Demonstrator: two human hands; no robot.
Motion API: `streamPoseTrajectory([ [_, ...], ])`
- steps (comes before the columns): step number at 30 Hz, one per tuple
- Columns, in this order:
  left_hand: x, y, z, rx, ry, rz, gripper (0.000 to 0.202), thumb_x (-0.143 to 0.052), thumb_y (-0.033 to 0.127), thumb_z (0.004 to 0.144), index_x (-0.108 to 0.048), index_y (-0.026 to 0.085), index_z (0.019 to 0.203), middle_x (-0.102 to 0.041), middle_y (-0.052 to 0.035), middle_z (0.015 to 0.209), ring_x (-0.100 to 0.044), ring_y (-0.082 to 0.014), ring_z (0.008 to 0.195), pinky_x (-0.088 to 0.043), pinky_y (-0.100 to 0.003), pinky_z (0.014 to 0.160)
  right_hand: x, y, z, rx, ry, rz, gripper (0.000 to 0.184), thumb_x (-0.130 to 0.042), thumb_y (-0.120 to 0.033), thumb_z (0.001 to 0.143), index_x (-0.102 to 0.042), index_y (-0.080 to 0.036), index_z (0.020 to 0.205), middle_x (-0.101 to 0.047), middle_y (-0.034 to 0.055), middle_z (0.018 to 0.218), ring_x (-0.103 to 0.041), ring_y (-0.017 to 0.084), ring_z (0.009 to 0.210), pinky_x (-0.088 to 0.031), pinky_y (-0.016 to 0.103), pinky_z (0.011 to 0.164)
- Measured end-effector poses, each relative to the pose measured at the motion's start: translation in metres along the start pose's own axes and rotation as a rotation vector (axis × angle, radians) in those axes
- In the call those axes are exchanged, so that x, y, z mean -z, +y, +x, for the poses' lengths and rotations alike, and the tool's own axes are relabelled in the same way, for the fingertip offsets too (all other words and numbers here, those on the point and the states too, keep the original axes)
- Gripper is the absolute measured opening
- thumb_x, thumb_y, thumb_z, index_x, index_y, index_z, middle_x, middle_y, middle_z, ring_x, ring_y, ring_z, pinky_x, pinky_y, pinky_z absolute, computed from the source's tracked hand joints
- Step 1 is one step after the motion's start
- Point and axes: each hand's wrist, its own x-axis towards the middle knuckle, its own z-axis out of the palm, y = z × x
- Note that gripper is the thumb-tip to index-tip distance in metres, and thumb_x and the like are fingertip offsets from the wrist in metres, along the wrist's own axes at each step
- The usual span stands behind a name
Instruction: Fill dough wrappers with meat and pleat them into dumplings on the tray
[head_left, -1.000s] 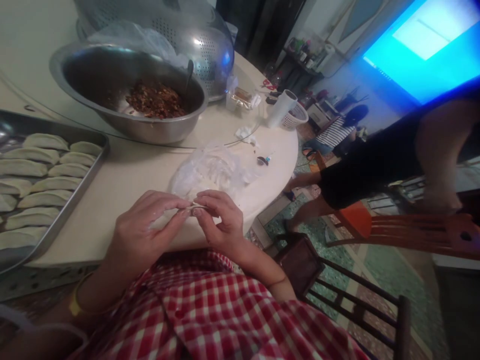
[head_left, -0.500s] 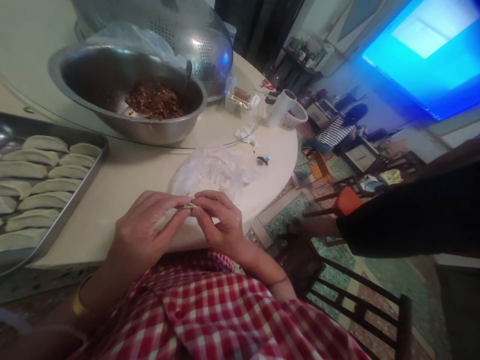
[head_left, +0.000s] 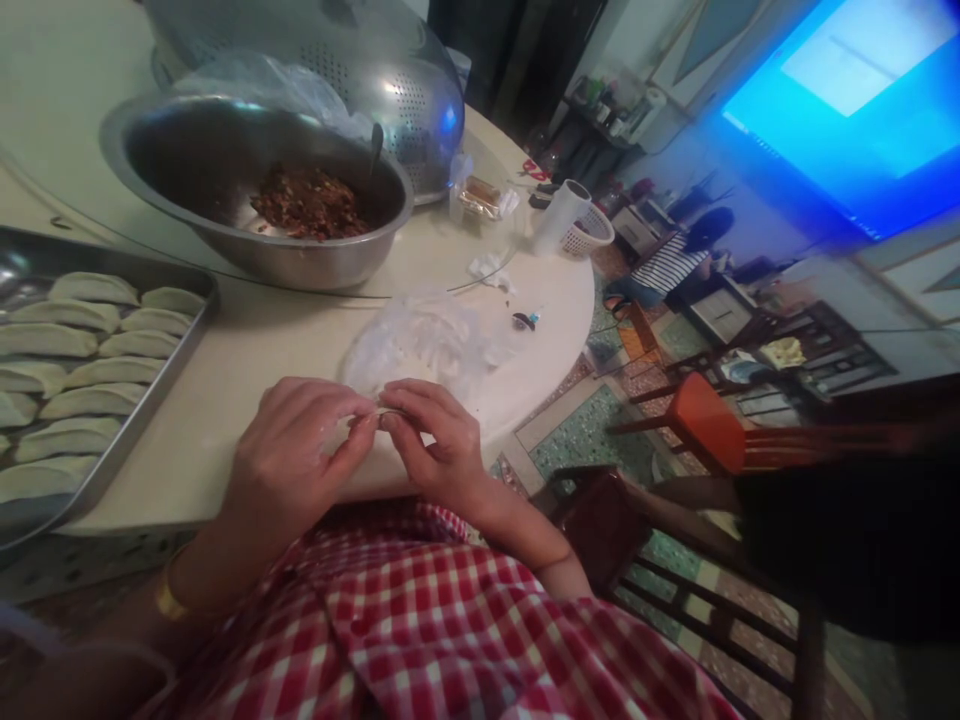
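Hands: left hand (head_left: 296,455) and right hand (head_left: 439,445) meet over the near edge of the table, thumb and forefinger of each closed on one dumpling (head_left: 380,413) (I see only a sliver of dough between the tips).
Surface: round pale table (head_left: 247,350), carrying everything listed below.
Vessel: steel bowl (head_left: 225,245), well beyond the hands, holding dark minced filling (head_left: 311,200) with a spoon handle (head_left: 375,150) leaning in it.
Storage: steel tray (head_left: 180,350) to my left, with rows of finished dumplings (head_left: 82,370) lying flat.
Supply: clear bag (head_left: 427,340) just beyond the fingertips, with pale wrappers inside as far as I can tell.
Step in hand: I judge this to be pinching the seam.
Next move: calls for even pressure along any unsealed edge, without squeezing filling out.
Writing: none readable; the red marks (head_left: 534,168) near the far rim are too blurred.
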Motion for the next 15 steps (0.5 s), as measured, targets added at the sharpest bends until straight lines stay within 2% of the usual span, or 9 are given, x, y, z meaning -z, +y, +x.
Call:
streamPoseTrajectory([
  [3, 0.0006, 0.0013, 0.0014, 0.022, 0.001, -0.014, 0.008, -0.064, 0.018, 0.093, -0.063, 0.024, 0.097, -0.072, -0.0026, 0.088, -0.067, -0.0232, 0.084, -0.052, -0.038, 0.08, -0.0003, 0.0001, -0.0002, -0.001, 0.039, 0.039, 0.013, -0.057, -0.019, 0.1, -0.07, -0.019, 0.104, -0.077, 0.0093, 0.102, -0.074, 0.016, 0.099, -0.065, 0.028, 0.084],
  [6, 0.0023, 0.0008, -0.0006, 0.072, -0.005, -0.049, 0.016, -0.066, 0.024, 0.094, -0.065, 0.024, 0.11, -0.074, -0.004, 0.099, -0.069, -0.0235, 0.09, -0.054, -0.038, 0.084, 0.0007, 0.0005, 0.0008, 0.008, 0.114, 0.065, 0.012, -0.06, -0.016, 0.098, -0.07, -0.018, 0.104, -0.077, 0.0094, 0.101, -0.075, 0.016, 0.098, -0.066, 0.028, 0.083],
  [8, 0.0027, -0.0005, -0.0031, 0.1, -0.006, -0.066, 0.019, -0.067, 0.025, 0.094, -0.066, 0.025, 0.113, -0.074, -0.0037, 0.101, -0.069, -0.023, 0.091, -0.054, -0.037, 0.084, 0.0012, 0.001, 0.0013, 0.003, 0.138, 0.067, 0.014, -0.06, -0.015, 0.097, -0.071, -0.019, 0.105, -0.077, 0.0094, 0.102, -0.075, 0.016, 0.097, -0.066, 0.029, 0.084],
  [12, 0.0003, -0.0027, -0.0061, 0.13, 0.026, -0.1, 0.008, -0.067, 0.02, 0.092, -0.066, 0.025, 0.099, -0.072, 0.0, 0.091, -0.068, -0.0194, 0.085, -0.054, -0.034, 0.08, -0.0005, 0.002, 0.0008, 0.003, 0.151, 0.071, 0.015, -0.062, -0.013, 0.096, -0.071, -0.018, 0.106, -0.076, 0.0101, 0.102, -0.075, 0.017, 0.097, -0.066, 0.029, 0.085],
  [15, -0.002, -0.0022, -0.006, 0.134, 0.03, -0.099, 0.008, -0.065, 0.018, 0.093, -0.062, 0.024, 0.091, -0.069, 0.0019, 0.085, -0.066, -0.0174, 0.08, -0.054, -0.032, 0.077, -0.0027, 0.0027, -0.0007, 0.001, 0.147, 0.069, 0.016, -0.062, -0.012, 0.095, -0.072, -0.017, 0.107, -0.076, 0.0112, 0.104, -0.075, 0.017, 0.098, -0.066, 0.029, 0.086],
])
